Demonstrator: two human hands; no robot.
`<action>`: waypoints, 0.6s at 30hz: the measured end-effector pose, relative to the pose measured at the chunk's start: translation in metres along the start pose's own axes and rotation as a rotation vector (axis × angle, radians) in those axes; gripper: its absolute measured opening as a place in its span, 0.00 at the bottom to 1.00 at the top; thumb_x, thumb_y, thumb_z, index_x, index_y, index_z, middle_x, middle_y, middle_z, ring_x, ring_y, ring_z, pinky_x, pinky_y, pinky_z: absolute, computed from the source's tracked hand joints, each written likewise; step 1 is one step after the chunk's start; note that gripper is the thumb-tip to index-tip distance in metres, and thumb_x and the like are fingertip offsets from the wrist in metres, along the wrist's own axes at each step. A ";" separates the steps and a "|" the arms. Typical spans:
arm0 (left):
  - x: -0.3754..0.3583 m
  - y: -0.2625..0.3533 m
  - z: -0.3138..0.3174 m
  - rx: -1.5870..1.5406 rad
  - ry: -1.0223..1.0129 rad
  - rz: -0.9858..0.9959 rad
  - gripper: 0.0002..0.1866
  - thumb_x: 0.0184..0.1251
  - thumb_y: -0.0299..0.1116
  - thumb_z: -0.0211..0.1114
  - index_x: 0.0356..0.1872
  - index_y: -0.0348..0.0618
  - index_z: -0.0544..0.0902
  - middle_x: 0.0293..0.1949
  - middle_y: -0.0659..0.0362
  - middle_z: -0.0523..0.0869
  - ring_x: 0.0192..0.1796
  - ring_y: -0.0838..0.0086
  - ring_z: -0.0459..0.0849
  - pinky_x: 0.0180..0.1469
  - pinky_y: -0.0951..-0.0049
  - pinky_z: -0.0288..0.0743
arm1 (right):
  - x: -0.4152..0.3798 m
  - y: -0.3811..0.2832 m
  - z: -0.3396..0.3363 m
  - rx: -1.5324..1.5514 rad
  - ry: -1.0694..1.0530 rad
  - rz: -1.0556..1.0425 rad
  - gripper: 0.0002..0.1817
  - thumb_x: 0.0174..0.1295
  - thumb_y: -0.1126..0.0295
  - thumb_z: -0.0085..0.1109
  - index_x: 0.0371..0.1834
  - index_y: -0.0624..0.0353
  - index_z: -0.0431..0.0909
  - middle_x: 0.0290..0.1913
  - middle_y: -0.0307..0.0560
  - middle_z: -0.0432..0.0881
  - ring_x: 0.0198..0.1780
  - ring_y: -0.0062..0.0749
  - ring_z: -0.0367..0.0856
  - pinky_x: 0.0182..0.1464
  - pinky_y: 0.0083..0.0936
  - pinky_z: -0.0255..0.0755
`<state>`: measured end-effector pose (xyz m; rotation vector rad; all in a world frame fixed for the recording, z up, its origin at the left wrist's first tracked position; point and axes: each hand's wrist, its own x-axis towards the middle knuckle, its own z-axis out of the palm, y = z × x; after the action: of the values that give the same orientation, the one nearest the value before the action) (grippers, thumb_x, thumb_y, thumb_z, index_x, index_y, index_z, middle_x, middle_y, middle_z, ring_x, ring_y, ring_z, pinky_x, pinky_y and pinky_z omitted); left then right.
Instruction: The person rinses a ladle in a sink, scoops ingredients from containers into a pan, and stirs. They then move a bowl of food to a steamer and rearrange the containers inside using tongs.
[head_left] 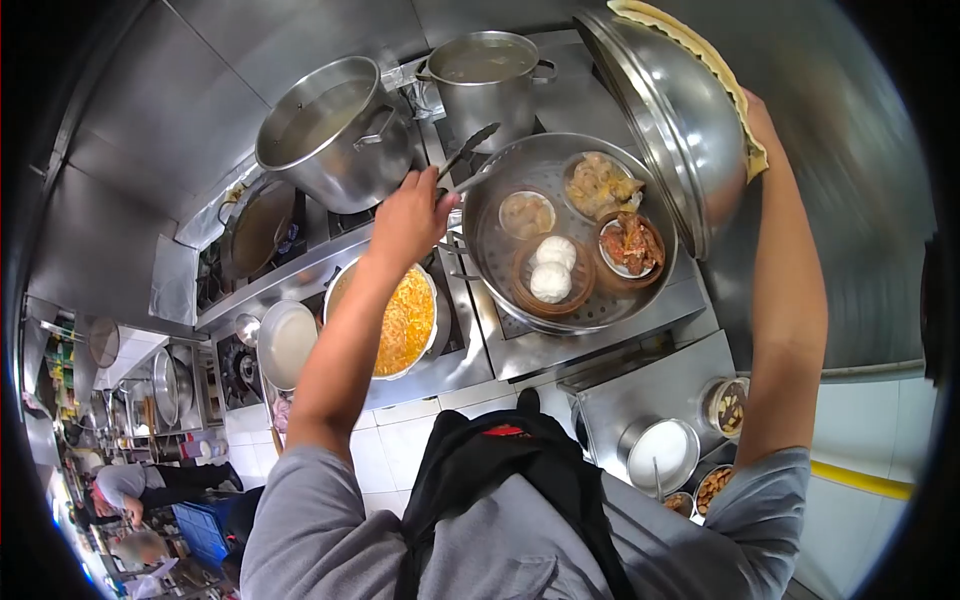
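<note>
My left hand (408,218) is closed around a pair of tongs (472,146), whose ends reach over the left rim of a wide steamer pan (490,240). On the pan's perforated base are two white buns (551,269) in a bamboo basket, a dish of reddish-brown food (632,245), pale dumplings (527,214) and a dish of yellowish food (602,186). My right hand (757,118) grips a domed steel lid (690,110) by its far side, where a yellowish folded cloth (748,110) lies along it. The lid stands tilted beside the pan; my right fingers are partly hidden.
Two tall steel pots (340,150) (487,90) of liquid stand behind. Left of the pan is a pot of orange-yellow food (410,322). A bowl of white stuff (663,450) sits on the lower right counter. Another person (125,490) is at far left.
</note>
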<state>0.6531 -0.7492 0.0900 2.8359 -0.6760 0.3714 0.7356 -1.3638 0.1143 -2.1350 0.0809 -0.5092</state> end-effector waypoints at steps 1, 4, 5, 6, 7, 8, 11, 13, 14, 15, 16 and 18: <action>-0.017 -0.005 0.014 -0.099 0.093 0.028 0.25 0.70 0.45 0.64 0.59 0.39 0.75 0.42 0.45 0.83 0.40 0.47 0.85 0.38 0.51 0.79 | -0.003 -0.007 0.002 -0.003 -0.002 -0.007 0.21 0.74 0.63 0.49 0.62 0.65 0.79 0.55 0.45 0.85 0.54 0.26 0.81 0.60 0.23 0.71; -0.069 -0.003 0.057 -0.239 0.249 0.055 0.28 0.73 0.45 0.61 0.67 0.39 0.69 0.42 0.46 0.81 0.35 0.46 0.83 0.34 0.51 0.79 | -0.010 -0.021 0.005 0.020 0.031 0.058 0.21 0.75 0.63 0.49 0.61 0.66 0.79 0.54 0.46 0.85 0.54 0.26 0.81 0.60 0.24 0.71; -0.088 0.002 0.069 -0.181 0.177 -0.027 0.27 0.73 0.45 0.61 0.67 0.41 0.70 0.41 0.47 0.81 0.33 0.48 0.84 0.32 0.53 0.79 | -0.007 -0.016 0.004 0.030 0.019 0.021 0.21 0.74 0.63 0.49 0.61 0.66 0.80 0.54 0.46 0.85 0.54 0.27 0.81 0.60 0.24 0.71; -0.102 0.006 0.077 -0.096 0.068 -0.067 0.27 0.72 0.45 0.62 0.66 0.42 0.71 0.40 0.48 0.81 0.32 0.50 0.84 0.31 0.54 0.79 | -0.005 -0.009 0.004 0.038 0.005 -0.015 0.21 0.74 0.63 0.50 0.61 0.66 0.80 0.54 0.47 0.85 0.54 0.27 0.81 0.60 0.24 0.71; -0.112 0.009 0.080 -0.111 0.080 -0.091 0.27 0.72 0.45 0.62 0.65 0.41 0.71 0.41 0.48 0.81 0.33 0.50 0.84 0.31 0.54 0.80 | 0.000 -0.002 0.005 0.203 -0.014 0.056 0.21 0.74 0.62 0.50 0.60 0.65 0.80 0.55 0.47 0.85 0.55 0.27 0.81 0.60 0.25 0.71; -0.115 0.010 0.084 -0.127 0.092 -0.116 0.26 0.72 0.45 0.62 0.65 0.41 0.72 0.41 0.49 0.81 0.34 0.50 0.85 0.32 0.54 0.80 | 0.004 0.005 0.003 0.193 -0.009 0.053 0.21 0.74 0.62 0.50 0.60 0.65 0.80 0.55 0.47 0.85 0.55 0.27 0.81 0.60 0.25 0.71; -0.116 0.024 0.064 -0.216 0.269 -0.201 0.25 0.72 0.44 0.61 0.63 0.40 0.73 0.41 0.49 0.82 0.35 0.50 0.85 0.33 0.53 0.80 | -0.001 -0.004 0.004 -0.070 0.027 -0.048 0.20 0.74 0.62 0.50 0.60 0.64 0.81 0.53 0.45 0.87 0.54 0.26 0.82 0.60 0.25 0.71; -0.123 0.018 0.076 -0.190 0.183 -0.219 0.25 0.73 0.44 0.61 0.63 0.40 0.73 0.42 0.49 0.82 0.36 0.50 0.85 0.34 0.53 0.80 | 0.002 0.001 0.006 -0.034 0.007 -0.035 0.21 0.73 0.62 0.51 0.60 0.64 0.81 0.52 0.45 0.87 0.54 0.26 0.82 0.60 0.25 0.71; -0.125 0.014 0.081 -0.160 0.101 -0.229 0.25 0.73 0.44 0.61 0.63 0.39 0.73 0.42 0.49 0.82 0.37 0.50 0.85 0.34 0.53 0.80 | 0.007 0.001 0.005 0.007 -0.006 -0.023 0.21 0.73 0.61 0.52 0.60 0.63 0.81 0.52 0.45 0.87 0.54 0.27 0.82 0.60 0.25 0.71; -0.131 0.012 0.084 -0.185 0.086 -0.268 0.27 0.72 0.44 0.62 0.66 0.40 0.72 0.45 0.48 0.82 0.42 0.50 0.86 0.38 0.54 0.81 | 0.005 -0.006 0.006 0.002 -0.011 -0.032 0.21 0.73 0.61 0.52 0.60 0.63 0.81 0.52 0.45 0.87 0.54 0.27 0.82 0.60 0.25 0.71; -0.134 0.008 0.083 -0.189 0.094 -0.271 0.27 0.72 0.44 0.62 0.66 0.40 0.72 0.45 0.48 0.82 0.42 0.50 0.86 0.38 0.54 0.81 | 0.001 -0.015 0.009 -0.041 0.005 -0.048 0.21 0.73 0.60 0.52 0.60 0.63 0.81 0.52 0.46 0.87 0.54 0.27 0.82 0.60 0.25 0.71; -0.152 0.001 0.079 -0.432 0.212 -0.308 0.32 0.70 0.45 0.65 0.69 0.39 0.69 0.56 0.40 0.81 0.53 0.49 0.85 0.56 0.55 0.78 | -0.004 -0.028 0.013 -0.078 -0.019 -0.011 0.22 0.73 0.59 0.52 0.60 0.62 0.81 0.51 0.47 0.87 0.53 0.27 0.82 0.59 0.24 0.71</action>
<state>0.5370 -0.7073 -0.0285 2.3925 -0.2333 0.4077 0.7336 -1.3363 0.1291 -2.2174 0.0794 -0.4998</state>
